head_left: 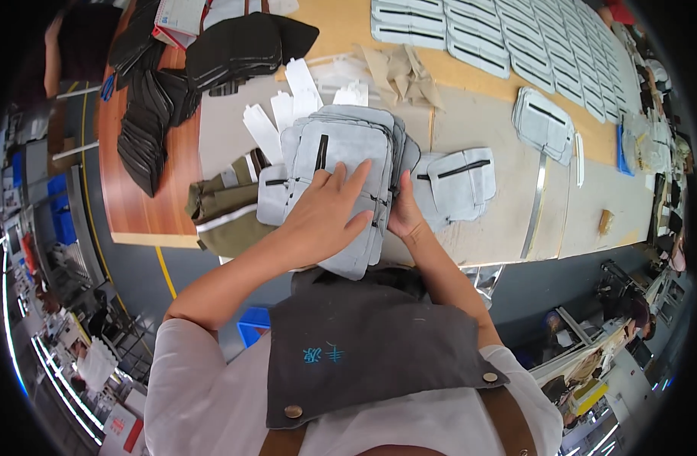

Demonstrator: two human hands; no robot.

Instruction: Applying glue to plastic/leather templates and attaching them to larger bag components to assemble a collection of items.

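Note:
A thick stack of light grey fabric panels with rounded corners and short black zipper slots leans over the table's near edge in front of me. My left hand lies on the top panel with its fingers spread, beside the black slot. At the stack's right edge, my right hand grips the panels, thumb up along the side; its other fingers are partly hidden beneath. More grey panels lie on the table just right of that hand. Olive green fabric pieces with white bands rest to the left.
White strips and crumpled tan paper lie behind the stack. Black panels are piled at the far left. Rows of grey panels cover the far right, with a smaller pile nearer. A blue bin sits below the table.

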